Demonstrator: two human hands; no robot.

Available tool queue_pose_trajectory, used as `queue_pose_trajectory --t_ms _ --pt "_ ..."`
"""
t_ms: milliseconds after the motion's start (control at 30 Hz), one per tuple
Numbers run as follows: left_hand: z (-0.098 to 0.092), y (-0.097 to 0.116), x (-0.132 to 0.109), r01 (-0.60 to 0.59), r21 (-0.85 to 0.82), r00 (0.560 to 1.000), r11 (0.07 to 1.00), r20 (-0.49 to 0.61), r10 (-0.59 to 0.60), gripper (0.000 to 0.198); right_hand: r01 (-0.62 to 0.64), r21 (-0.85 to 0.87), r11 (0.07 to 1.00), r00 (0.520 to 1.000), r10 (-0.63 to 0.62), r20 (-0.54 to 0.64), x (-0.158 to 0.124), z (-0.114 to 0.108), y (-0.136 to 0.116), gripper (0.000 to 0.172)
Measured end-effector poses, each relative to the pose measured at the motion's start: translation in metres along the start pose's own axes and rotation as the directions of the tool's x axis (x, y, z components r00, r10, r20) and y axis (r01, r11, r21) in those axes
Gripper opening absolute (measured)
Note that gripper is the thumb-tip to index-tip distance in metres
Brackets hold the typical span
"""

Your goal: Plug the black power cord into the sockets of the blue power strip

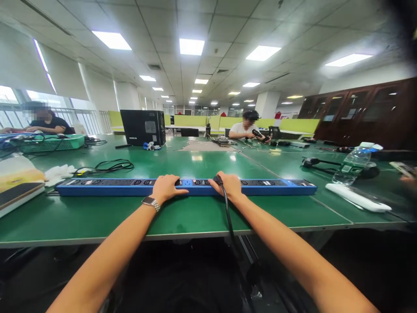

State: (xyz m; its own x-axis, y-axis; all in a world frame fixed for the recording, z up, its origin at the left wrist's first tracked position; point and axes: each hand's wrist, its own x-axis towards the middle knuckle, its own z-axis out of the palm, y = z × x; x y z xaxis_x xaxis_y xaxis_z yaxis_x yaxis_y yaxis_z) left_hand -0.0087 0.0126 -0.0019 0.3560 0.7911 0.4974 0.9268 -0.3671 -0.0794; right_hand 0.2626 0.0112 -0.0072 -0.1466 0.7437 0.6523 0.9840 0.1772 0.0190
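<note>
A long blue power strip [114, 190] with a black socket face lies across the green table in front of me. My left hand [166, 188] grips the strip left of its middle, thumb along the near side and fingers over the top. In my right hand [230, 186] is a black power plug [218, 179], held against the strip's sockets right of the middle. Its black cord [228, 213] hangs down over the table's front edge. Whether the plug's pins sit in a socket is hidden.
Beyond the strip stand a black computer case [143, 127] and a coiled black cable [114, 165]. A water bottle [352, 165] and a white object [356, 198] lie at the right. A green basket [52, 143] is far left. Two people sit across the table.
</note>
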Motion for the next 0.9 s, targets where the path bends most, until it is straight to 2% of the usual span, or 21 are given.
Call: queue_pose_trajectory --t_ms 267,433,667,833,900 --pt "0.000 -0.005 0.001 0.029 -0.059 0.997 0.998 0.078 -0.025 0.071 0.010 0.080 0.997 0.997 -0.016 0.077 0.002 0.003 0.003 0.046" --pt "-0.006 -0.001 0.001 0.027 -0.065 0.997 0.998 0.080 -0.022 0.068 0.015 0.128 0.992 0.997 -0.024 0.067 0.001 0.000 0.003 0.042" --pt "0.000 -0.001 0.001 -0.025 -0.057 0.996 0.998 0.080 0.030 0.068 -0.047 0.083 0.995 0.998 0.042 0.055 0.004 0.008 0.002 0.040" --pt "0.001 -0.003 0.007 0.004 -0.083 0.994 0.997 0.112 0.005 0.067 -0.073 0.111 0.991 0.997 0.070 0.036 0.008 0.015 0.003 0.040" --pt "0.002 -0.004 0.009 -0.019 -0.064 0.992 0.998 0.120 0.026 0.065 -0.071 0.120 0.990 0.997 0.068 0.030 0.008 0.016 0.004 0.041"
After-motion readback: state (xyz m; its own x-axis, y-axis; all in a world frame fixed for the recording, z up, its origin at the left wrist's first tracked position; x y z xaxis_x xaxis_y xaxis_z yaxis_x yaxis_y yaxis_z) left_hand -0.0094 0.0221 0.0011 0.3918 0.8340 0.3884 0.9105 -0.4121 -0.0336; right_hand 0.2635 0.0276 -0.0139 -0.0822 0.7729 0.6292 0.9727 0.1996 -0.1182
